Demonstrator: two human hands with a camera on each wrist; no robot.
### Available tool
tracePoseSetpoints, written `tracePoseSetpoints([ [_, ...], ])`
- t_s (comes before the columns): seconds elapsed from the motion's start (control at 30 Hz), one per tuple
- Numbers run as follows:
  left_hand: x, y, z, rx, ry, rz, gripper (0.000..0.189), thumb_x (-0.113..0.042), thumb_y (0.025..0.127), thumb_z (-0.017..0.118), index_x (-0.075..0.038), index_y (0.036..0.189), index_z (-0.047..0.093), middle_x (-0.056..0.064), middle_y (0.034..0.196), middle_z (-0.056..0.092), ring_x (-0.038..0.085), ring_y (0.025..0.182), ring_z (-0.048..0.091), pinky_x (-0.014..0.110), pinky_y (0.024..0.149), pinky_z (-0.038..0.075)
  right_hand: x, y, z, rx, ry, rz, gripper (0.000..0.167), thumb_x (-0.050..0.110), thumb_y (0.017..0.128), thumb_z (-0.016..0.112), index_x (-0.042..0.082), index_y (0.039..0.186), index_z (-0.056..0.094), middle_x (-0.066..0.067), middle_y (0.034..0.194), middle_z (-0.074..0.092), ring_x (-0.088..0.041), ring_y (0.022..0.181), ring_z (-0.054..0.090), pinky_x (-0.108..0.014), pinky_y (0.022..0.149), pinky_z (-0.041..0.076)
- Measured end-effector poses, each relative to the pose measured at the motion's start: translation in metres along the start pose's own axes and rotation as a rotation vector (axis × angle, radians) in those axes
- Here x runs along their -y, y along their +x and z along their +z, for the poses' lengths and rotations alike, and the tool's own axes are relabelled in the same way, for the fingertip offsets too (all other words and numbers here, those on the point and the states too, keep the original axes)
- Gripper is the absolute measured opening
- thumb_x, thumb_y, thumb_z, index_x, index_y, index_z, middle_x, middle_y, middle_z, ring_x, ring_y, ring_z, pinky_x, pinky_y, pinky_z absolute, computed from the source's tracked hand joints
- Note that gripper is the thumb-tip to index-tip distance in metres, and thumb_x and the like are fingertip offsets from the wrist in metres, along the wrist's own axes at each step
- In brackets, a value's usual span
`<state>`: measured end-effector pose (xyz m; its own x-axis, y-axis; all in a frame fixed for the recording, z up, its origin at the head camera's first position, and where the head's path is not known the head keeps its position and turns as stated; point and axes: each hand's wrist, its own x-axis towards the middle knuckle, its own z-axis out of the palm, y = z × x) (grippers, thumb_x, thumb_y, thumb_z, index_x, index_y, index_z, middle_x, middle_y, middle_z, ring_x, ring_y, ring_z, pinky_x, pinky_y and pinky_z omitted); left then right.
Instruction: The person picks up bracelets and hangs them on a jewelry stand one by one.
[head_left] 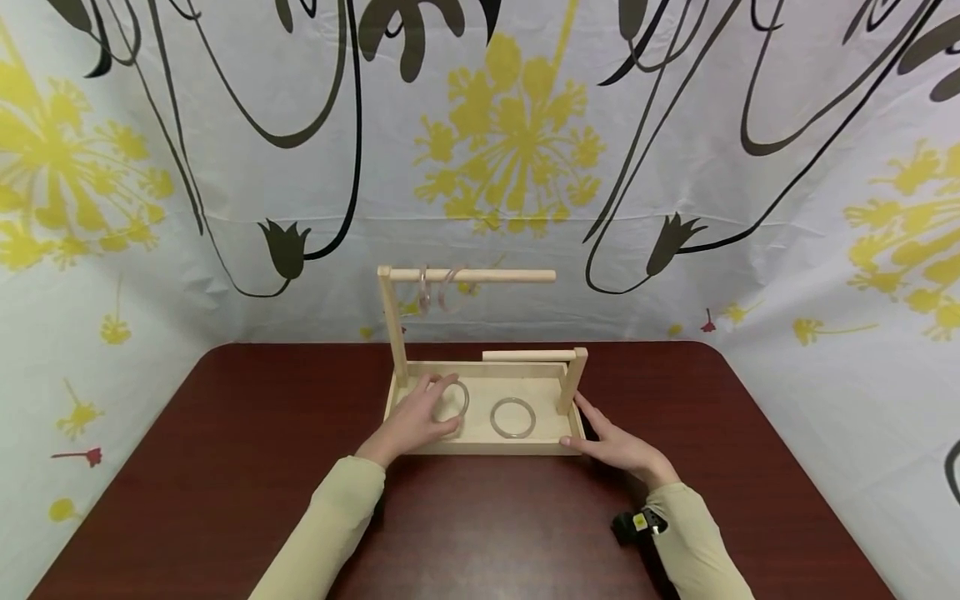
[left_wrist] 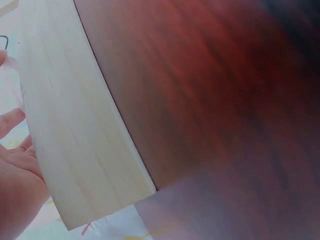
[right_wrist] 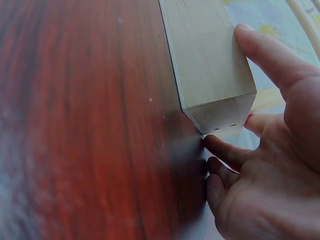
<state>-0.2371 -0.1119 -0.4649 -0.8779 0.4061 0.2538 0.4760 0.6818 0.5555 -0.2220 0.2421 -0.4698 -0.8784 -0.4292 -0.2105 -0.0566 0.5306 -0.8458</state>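
Note:
My left hand reaches into a light wooden tray stand and pinches a clear ring between thumb and fingers, tilted up. A second clear ring lies flat on the tray floor to its right. Two more rings, one left of the other, hang from the high dowel. My right hand holds the tray's right end, thumb at the front corner and fingers along the side. In the left wrist view the front wall hides much of the left hand.
A tall post rises from the tray's left end. A shorter post at the right carries a low dowel pointing left. The stand sits on a dark red table, with a patterned white curtain behind and at both sides.

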Motion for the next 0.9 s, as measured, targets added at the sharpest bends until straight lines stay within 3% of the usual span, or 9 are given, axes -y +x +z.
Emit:
tracePoseSetpoints([
  [0.2,-0.001,0.001,-0.002,-0.028,-0.105,0.011,0.064,-0.023,0.086,0.074,0.000,0.139,0.049,0.019,0.122,0.050,0.032,0.101,0.058,0.044,0.083,0.049,0.000,0.000,0.001,-0.006,0.002,-0.002,0.092,0.032,0.093,0.066,0.017,0.157,0.002,-0.020,0.158,0.001,-0.042,0.143,-0.003,-0.065,0.106,0.011],
  [0.47,-0.005,0.002,-0.002,-0.052,-0.182,0.007,0.065,-0.025,0.086,0.074,-0.003,0.142,0.047,0.015,0.125,0.052,0.029,0.106,0.057,0.043,0.086,0.048,0.001,-0.001,0.001,-0.008,0.007,0.001,0.092,0.032,0.093,0.066,0.017,0.157,0.002,-0.021,0.158,0.001,-0.042,0.143,-0.001,-0.064,0.106,0.013],
  [0.67,-0.010,0.003,-0.002,-0.039,-0.273,-0.017,0.067,-0.021,0.088,0.072,-0.004,0.146,0.041,0.019,0.130,0.048,0.031,0.114,0.053,0.040,0.093,0.046,0.000,-0.001,0.001,-0.008,0.006,-0.006,0.092,0.032,0.093,0.066,0.016,0.157,0.002,-0.022,0.158,0.001,-0.041,0.143,0.000,-0.064,0.106,0.013],
  [0.9,-0.018,0.006,-0.002,-0.088,-0.276,0.047,0.069,-0.019,0.088,0.072,-0.004,0.147,0.040,0.020,0.131,0.047,0.031,0.116,0.051,0.038,0.094,0.046,-0.002,0.000,0.000,-0.007,0.001,0.001,0.092,0.032,0.093,0.066,0.017,0.157,0.002,-0.021,0.158,0.001,-0.041,0.143,0.000,-0.063,0.107,0.013],
])
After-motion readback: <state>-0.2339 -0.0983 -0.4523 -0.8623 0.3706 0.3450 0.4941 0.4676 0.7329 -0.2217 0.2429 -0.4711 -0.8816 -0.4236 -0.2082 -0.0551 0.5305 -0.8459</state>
